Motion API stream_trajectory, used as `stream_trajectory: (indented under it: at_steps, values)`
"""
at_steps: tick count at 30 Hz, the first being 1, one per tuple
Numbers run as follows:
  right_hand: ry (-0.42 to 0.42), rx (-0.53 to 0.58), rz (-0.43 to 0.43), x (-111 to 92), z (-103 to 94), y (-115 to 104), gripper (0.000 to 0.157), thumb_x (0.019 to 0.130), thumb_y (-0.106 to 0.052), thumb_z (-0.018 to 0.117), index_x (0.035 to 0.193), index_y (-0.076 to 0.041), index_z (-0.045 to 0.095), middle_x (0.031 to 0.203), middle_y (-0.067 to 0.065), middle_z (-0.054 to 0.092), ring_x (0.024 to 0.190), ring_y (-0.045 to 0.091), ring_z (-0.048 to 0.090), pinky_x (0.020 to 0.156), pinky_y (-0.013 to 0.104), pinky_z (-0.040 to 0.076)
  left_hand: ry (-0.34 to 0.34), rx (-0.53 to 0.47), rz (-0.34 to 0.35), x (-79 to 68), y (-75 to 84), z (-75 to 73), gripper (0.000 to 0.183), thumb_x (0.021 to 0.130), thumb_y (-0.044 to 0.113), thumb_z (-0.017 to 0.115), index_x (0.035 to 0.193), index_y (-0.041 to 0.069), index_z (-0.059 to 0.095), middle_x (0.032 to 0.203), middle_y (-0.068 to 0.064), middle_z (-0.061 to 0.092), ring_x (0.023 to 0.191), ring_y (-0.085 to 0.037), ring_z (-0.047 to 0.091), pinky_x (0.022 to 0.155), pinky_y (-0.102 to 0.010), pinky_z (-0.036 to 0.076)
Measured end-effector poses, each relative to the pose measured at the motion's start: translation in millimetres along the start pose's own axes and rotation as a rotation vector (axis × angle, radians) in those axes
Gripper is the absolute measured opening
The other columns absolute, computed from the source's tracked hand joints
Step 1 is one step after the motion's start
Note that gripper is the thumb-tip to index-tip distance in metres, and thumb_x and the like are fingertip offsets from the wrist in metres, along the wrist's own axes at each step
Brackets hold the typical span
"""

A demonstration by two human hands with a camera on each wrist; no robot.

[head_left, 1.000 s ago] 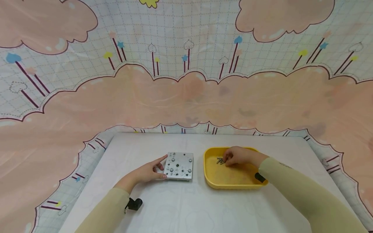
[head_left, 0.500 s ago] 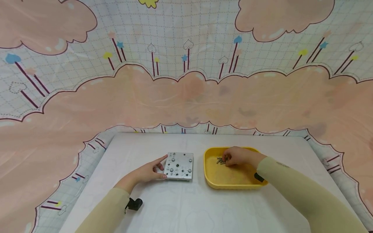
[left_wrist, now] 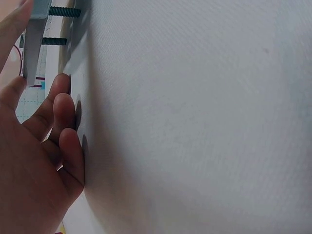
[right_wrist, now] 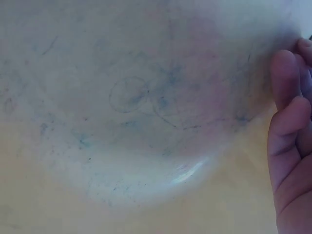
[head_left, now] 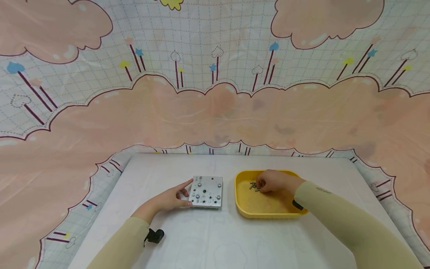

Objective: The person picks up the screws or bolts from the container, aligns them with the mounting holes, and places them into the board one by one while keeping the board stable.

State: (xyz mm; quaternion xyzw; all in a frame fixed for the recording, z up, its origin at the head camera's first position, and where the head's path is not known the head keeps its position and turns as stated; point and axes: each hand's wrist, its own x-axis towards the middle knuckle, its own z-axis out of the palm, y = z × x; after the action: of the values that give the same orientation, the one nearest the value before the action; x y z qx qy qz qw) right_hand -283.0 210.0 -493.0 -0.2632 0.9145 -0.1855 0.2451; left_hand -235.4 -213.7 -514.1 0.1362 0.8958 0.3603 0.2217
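A square silver metal plate [head_left: 209, 191] with several bolt heads and holes stands at the middle of the table. My left hand [head_left: 170, 198] holds its left side, index finger at the far corner and thumb at the near one. Threaded bolts [left_wrist: 54, 41] stick out below the plate in the left wrist view, and the other fingers are bent against the table. In the yellow tray [head_left: 248, 215], my right hand [head_left: 273, 181] has bent fingers down at a small pile of bolts [head_left: 252, 185]. Whether a bolt is between its fingertips is hidden.
The white tabletop [head_left: 215, 243] carries the plate and the tray side by side, a narrow gap between them. A patterned curtain [head_left: 215, 116] hangs behind the table. A black wrist camera [head_left: 155, 236] sits on the left sleeve.
My right hand has shifted slightly left among the bolts, and the bolts lie a little differently. The left hand and the plate have stayed in place.
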Motion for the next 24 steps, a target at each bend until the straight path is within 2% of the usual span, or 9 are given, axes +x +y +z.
stream_trajectory:
  at_steps: [6,14,24]
  values:
    - [-0.021,0.057,0.016,0.9,-0.2,-3.5,0.006,0.085,-0.005,0.067,0.083,-0.010,0.065,0.073,-0.004,0.054,0.069,0.012,0.050,0.065,0.028,0.039,0.002,-0.003,-0.001,-0.3,-0.8,-0.2,0.095,0.081,0.035,0.083,0.158,0.029,0.027,0.110,0.000,0.053,0.082,-0.018,0.047,0.072,-0.035,0.037]
    - [0.024,0.100,0.011,2.6,-0.5,0.7,0.007,0.085,-0.010,0.072,0.086,-0.016,0.067,0.081,-0.003,0.061,0.073,0.013,0.055,0.067,0.029,0.046,0.007,0.006,-0.003,-0.3,-1.3,-0.2,0.096,0.080,0.036,0.083,0.158,0.029,0.028,0.110,0.001,0.053,0.082,-0.018,0.047,0.072,-0.035,0.037]
    - [0.033,0.268,0.035,-2.0,-7.2,-0.6,0.007,0.090,-0.010,0.071,0.096,-0.012,0.074,0.081,0.001,0.066,0.069,0.016,0.060,0.064,0.030,0.052,0.007,0.002,-0.002,0.8,-2.4,0.4,0.096,0.080,0.036,0.083,0.158,0.030,0.028,0.110,0.001,0.053,0.082,-0.018,0.048,0.072,-0.035,0.037]
